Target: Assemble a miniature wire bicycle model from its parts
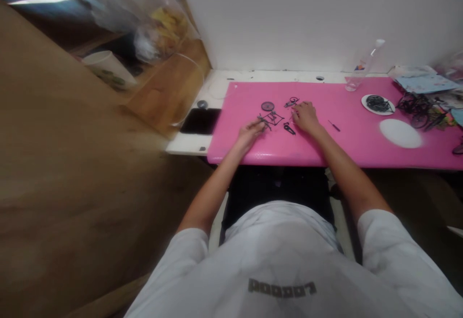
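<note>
On a pink mat [235, 139], my left hand [252, 131] has its fingers closed on the near left end of a small dark bicycle frame [274, 118]. My right hand [304, 115] rests on the mat to the right, its fingertips bent down beside a small dark part with a ring [291, 101]; what its fingers hold, if anything, is too small to make out. A little wheel [267, 106] lies just beyond the frame. Between the hands, nearer to me, lies a black elongated part [289, 128]. A small screwdriver [334, 125] lies right of my right hand.
At the right are a dish of black parts [378, 104], a white oval plate [401, 133], a heap of dark model bicycles [417, 108] and a clear bottle [363, 67]. A black phone [200, 121] lies left of the mat. A white wall [307, 19] stands behind.
</note>
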The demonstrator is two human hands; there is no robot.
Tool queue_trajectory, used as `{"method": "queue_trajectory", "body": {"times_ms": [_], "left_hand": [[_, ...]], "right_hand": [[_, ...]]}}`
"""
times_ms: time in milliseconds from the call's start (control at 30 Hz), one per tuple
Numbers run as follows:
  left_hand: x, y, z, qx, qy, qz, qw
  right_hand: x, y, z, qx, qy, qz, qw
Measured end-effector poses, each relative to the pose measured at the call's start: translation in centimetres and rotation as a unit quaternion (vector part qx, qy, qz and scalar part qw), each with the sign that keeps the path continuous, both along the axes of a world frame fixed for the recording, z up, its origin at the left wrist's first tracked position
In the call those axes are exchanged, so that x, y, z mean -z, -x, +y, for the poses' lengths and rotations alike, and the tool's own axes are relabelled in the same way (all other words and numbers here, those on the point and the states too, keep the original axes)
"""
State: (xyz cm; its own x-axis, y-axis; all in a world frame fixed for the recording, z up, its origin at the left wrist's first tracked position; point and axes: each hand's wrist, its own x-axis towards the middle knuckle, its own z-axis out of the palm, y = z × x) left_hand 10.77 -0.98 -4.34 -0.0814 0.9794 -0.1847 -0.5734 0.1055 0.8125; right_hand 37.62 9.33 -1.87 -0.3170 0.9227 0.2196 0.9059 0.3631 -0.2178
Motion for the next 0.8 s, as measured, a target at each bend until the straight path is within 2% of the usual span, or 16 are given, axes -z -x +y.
{"method": "queue_trajectory", "body": {"times_ms": [233, 533, 800], "left_hand": [[0.3, 0.0, 0.0, 0.001, 0.004, 0.007, 1.000], [0.5, -0.1, 0.3, -0.002, -0.002, 0.005, 1.000], [0.8, -0.1, 0.2, -0.005, -0.006, 0.017, 1.000]], "right_hand": [[-0.2, 2.4, 1.6, 0.011, 0.011, -0.059, 0.998], [0.9, 2.2, 2.3, -0.023, -0.030, -0.030, 0.999], [1.4, 2.2, 3.3, 0.036, -0.015, 0.016, 0.999]]}}
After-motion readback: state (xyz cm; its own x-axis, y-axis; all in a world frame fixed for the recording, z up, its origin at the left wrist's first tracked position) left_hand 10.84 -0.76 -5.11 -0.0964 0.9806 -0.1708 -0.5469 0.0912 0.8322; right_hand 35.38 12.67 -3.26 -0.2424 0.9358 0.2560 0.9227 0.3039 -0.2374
